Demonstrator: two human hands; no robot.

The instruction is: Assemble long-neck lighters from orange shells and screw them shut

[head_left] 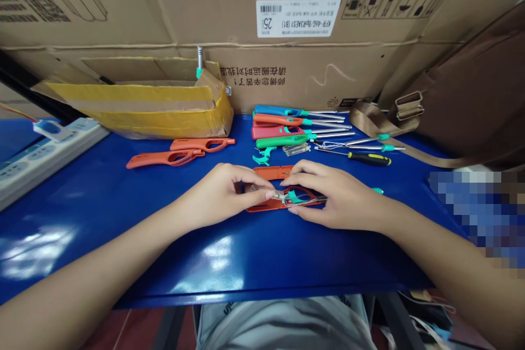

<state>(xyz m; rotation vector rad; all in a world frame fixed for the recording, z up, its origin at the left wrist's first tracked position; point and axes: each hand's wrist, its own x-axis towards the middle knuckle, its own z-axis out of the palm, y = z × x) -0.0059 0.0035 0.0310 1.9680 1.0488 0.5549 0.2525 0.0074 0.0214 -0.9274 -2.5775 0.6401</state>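
Observation:
On the blue table (123, 213), an orange lighter shell half (270, 203) lies in front of me with a teal trigger piece (294, 196) and a thin metal part set in it. My left hand (223, 192) is closed in a pinch on the small metal part at the shell's left. My right hand (334, 197) rests over the shell's right end, fingers curled and pressing the teal piece and wire down. Another orange shell piece (274, 171) lies just behind both hands.
Finished stick lighters (295, 126) in blue, orange, pink and green lie in a row at the back. Two empty orange shells (180, 153) lie to the left. A black-handled screwdriver (369, 158), a yellow-taped cardboard box (156, 112), a power strip (45, 145) and a brown strap (377, 120) surround them.

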